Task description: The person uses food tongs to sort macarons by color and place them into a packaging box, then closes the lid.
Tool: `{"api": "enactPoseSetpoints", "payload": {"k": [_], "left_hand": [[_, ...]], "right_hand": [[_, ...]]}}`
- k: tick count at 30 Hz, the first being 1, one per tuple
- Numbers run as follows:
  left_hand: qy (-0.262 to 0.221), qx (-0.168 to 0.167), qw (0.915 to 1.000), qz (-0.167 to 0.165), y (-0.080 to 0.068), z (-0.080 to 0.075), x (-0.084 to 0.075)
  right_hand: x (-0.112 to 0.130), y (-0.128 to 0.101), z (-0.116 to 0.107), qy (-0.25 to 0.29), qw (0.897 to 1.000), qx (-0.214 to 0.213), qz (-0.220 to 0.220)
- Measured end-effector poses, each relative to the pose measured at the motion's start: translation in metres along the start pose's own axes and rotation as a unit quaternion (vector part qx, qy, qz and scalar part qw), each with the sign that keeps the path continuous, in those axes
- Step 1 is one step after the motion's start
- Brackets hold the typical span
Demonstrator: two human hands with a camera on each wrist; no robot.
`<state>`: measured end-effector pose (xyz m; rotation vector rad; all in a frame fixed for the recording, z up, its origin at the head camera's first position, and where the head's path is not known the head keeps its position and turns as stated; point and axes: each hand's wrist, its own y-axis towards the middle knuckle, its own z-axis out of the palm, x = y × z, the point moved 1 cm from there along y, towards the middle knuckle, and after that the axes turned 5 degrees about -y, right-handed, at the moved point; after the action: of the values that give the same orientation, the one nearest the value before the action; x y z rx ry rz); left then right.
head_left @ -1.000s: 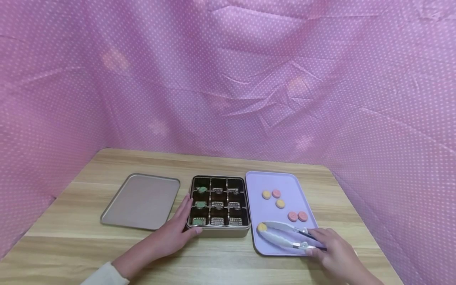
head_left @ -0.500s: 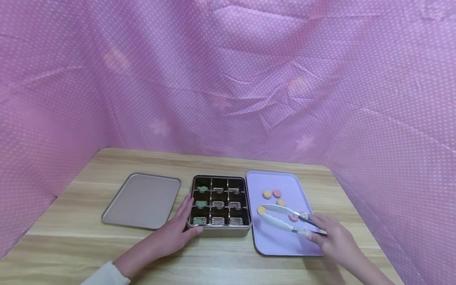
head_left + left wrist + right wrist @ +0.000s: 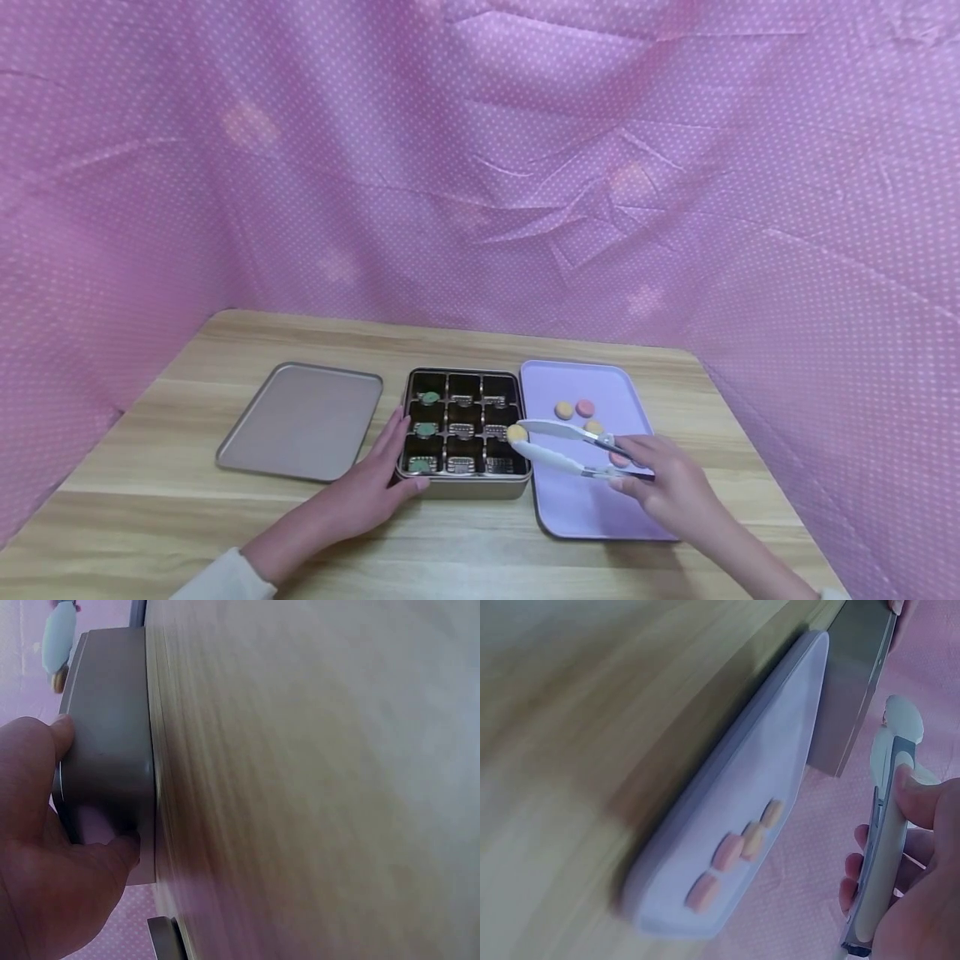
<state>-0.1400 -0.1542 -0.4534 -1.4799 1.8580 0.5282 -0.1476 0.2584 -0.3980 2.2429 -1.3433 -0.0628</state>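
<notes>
My right hand holds white-tipped tongs by their handles. A small round yellow pastry is pinched between the tips, over the right edge of the open metal tin. Inside the tin, a dark insert forms a grid of compartments; green round pastries lie in the left column. My left hand grips the tin's front left corner, thumb on the front wall and fingers along the left side. In the left wrist view, that hand bends around the tin's corner.
The lilac tray beside the tin bears several pink and yellow pastries, some behind the tongs. Left of the tin lies a flat rimmed metal lid. Pink dotted cloth hangs around the wooden table.
The right hand has lifted the yellow pastry with the tongs from the tray's front left and carried it up and left to the tin's right side. The left hand stays at the tin.
</notes>
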Motion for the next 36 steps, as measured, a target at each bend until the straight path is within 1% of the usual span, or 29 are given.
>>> {"api": "enactPoseSetpoints", "payload": {"k": [8, 18, 25, 36], "left_hand": [[0.0, -0.001, 1.0, 0.001, -0.001, 0.0, -0.002], [0.003, -0.002, 1.0, -0.005, 0.0, 0.002, -0.001], [0.003, -0.005, 1.0, 0.003, -0.002, 0.001, -0.003], [0.007, -0.006, 0.9999, 0.006, -0.003, 0.004, -0.004]], "right_hand": [[0.015, 0.011, 0.013, 0.02, 0.999, 0.003, -0.035], [0.028, 0.019, 0.025, 0.005, 0.999, 0.025, -0.046], [0.032, 0.027, 0.028, -0.009, 0.998, 0.035, -0.059], [0.034, 0.03, 0.029, -0.03, 0.997, 0.053, -0.045]]}}
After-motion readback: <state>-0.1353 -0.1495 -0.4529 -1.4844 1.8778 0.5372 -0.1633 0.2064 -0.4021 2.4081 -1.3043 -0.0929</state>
